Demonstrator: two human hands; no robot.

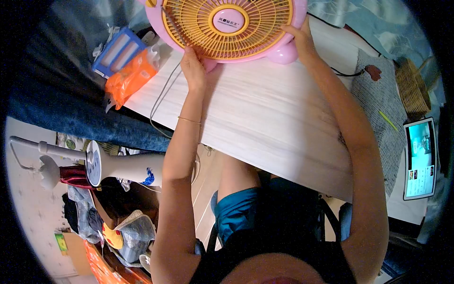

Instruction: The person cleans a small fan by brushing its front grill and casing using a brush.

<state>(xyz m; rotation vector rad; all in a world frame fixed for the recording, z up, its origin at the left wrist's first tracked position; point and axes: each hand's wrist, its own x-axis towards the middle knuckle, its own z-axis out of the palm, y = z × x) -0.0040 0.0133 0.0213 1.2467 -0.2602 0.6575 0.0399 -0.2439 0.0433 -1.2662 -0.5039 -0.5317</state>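
Note:
A pink fan (283, 53) with a round yellow grille (198, 33) is on the white table at the top of the view, its upper part cut off. My left hand (193, 68) is at the fan's lower left edge, its fingers closed around a thin, dark, stick-like tool (175, 23) that lies across the grille; its exact kind is unclear. At the fan's right side, my right hand (302, 40) grips the pink rim, with the thumb over the grille and the other fingers mostly hidden behind.
On the table (265, 113), an orange plastic bag (132, 75) and a blue-framed box (118, 52) sit left. To the right are a grey woven mat (378, 104), a wicker basket (412, 87) and a lit tablet (419, 158). A grey cord (158, 102) hangs over the left edge.

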